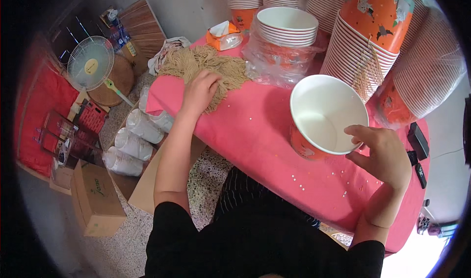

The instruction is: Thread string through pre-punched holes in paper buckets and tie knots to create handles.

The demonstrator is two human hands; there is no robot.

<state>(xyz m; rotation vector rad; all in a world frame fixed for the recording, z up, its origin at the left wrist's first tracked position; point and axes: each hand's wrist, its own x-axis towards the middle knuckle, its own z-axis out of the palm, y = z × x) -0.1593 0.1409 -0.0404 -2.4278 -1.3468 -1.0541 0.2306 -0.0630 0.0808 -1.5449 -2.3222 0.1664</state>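
Observation:
A bundle of tan cords (184, 64), with many loose strands, is heaped on the far left of the table. My left hand (200, 89) lies on its near side, fingers curled into the strands; the fingertips are partly hidden. Nearer and to the right stands an orange paper bucket (321, 111) with a white inside. My right hand (382, 153) is at its near right rim, fingers over the inside and thumb at the outer edge, loosely closed around the rim.
Nested paper buckets (355, 57) stand at the back right, beside a plastic-wrapped stack (287, 30). A tissue pack (224, 35) lies behind the cords. Small white bits dot the pink tablecloth (255, 131). White wrapped rolls (130, 143), a cardboard box (98, 199) and a fan (91, 64) are at left.

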